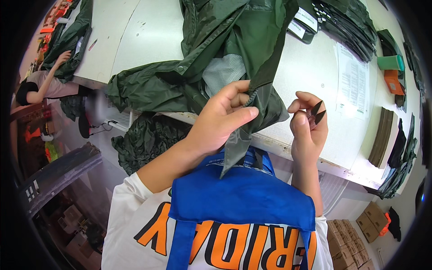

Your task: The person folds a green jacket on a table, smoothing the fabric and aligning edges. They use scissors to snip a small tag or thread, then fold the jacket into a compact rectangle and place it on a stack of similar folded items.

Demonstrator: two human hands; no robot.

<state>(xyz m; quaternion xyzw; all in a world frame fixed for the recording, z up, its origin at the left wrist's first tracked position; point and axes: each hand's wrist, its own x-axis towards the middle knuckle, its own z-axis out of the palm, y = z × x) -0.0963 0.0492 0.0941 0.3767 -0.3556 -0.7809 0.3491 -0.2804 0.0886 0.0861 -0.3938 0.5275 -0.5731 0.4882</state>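
Note:
A dark green waterproof jacket (211,33) with a pale mesh lining (223,72) lies spread over the white table. Near its front edge, my left hand (225,112) is closed on a gathered fold of the jacket, pinching it between thumb and fingers. A loose flap hangs below the grip, over my blue apron (243,193). Just right of the fold, my right hand (309,121) is curled around small thread snips (318,112). Their two dark pointed blades stick out past the fingers, apart from the cloth. Most of the tool is hidden in the palm.
Folded dark garments (348,24) and tags (303,22) lie at the far right. A printed sheet (352,78), a green cylinder (390,62) and an orange box (394,82) are nearer. Crumpled green garments (146,139) sit below the table. Another person's hand (63,57) touches cloth at far left.

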